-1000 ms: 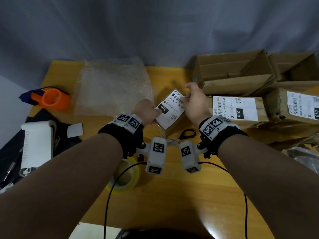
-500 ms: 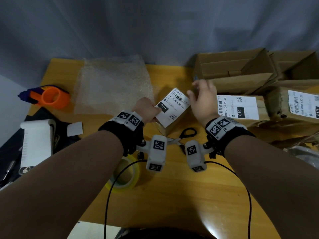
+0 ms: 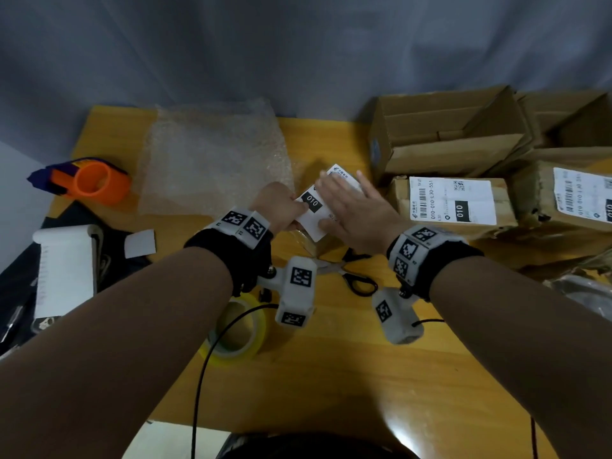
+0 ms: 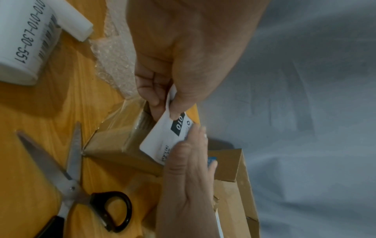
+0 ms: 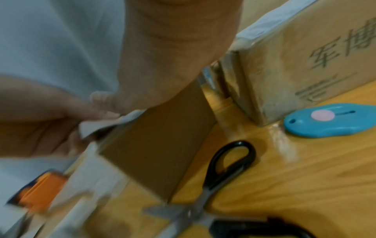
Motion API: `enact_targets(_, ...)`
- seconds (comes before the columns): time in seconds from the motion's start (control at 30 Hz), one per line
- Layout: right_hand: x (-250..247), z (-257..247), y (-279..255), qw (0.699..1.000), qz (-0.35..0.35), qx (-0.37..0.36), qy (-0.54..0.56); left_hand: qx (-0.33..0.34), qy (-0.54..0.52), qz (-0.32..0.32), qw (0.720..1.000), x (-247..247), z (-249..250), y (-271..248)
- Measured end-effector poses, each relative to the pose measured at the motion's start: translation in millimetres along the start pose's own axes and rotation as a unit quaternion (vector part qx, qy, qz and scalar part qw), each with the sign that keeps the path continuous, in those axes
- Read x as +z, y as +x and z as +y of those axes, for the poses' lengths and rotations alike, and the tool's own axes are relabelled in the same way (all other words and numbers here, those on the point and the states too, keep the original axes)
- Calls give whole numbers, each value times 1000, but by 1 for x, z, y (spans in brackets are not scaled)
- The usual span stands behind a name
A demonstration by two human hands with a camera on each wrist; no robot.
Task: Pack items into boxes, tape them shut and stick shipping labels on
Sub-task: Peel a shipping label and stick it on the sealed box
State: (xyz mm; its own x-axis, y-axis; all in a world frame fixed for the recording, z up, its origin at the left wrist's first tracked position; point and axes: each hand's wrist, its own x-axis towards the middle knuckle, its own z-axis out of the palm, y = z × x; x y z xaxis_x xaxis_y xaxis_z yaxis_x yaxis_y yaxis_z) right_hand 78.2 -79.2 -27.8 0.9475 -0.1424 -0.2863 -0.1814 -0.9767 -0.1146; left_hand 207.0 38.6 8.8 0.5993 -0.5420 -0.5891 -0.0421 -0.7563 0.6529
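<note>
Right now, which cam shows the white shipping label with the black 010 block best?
Left wrist: the white shipping label is close, with the left hand pinching its corner. Head shows it small, half covered by the right hand. Right wrist shows only a blurred edge.

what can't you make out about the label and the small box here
- Head view: right hand covers most of the label.
- Head view: both hands hide the small box; contents unknown.
- Left wrist view: label small print is unreadable.
- Right wrist view: motion blur smears the left hand.
</note>
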Motion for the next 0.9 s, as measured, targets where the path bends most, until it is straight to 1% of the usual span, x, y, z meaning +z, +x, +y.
enact_targets(0.07, -5, 10, 0, 999, -12, 44, 22, -3, -14, 4, 1000, 0, -1, 0)
enact_targets(0.13, -6, 7, 0, 998, -7, 62, 1, -3, -19, 7, 1000, 0, -1, -1)
enact_targets(0.23, -1, -11, -1, 1000, -7, 20, -19, 3, -18, 5, 1000, 0, -1, -2)
enact_targets(0.3, -1, -12, -2, 1000, -12, 5, 2, 3, -24, 3, 1000, 0, 0, -3)
enact_targets(0.47, -7, -9, -1, 998, -18, 24, 59, -9, -53, 19, 998, -3, -5, -6)
enact_targets(0.67, -12, -15, -2, 997, -35, 35, 56, -5, -59, 17, 998, -4, -11, -6)
enact_targets(0.73, -12, -16, -1, 998, -40, 36, 23, 0, -52, 15, 999, -4, -11, -6)
enact_targets(0.8, -12, -21, -2, 998, -45, 18, -35, 6, -37, 16, 999, -3, -11, -6)
enact_targets(0.9, -6, -34, -8, 995, -46, -14, -83, 6, -35, 8, 999, -2, -10, -6)
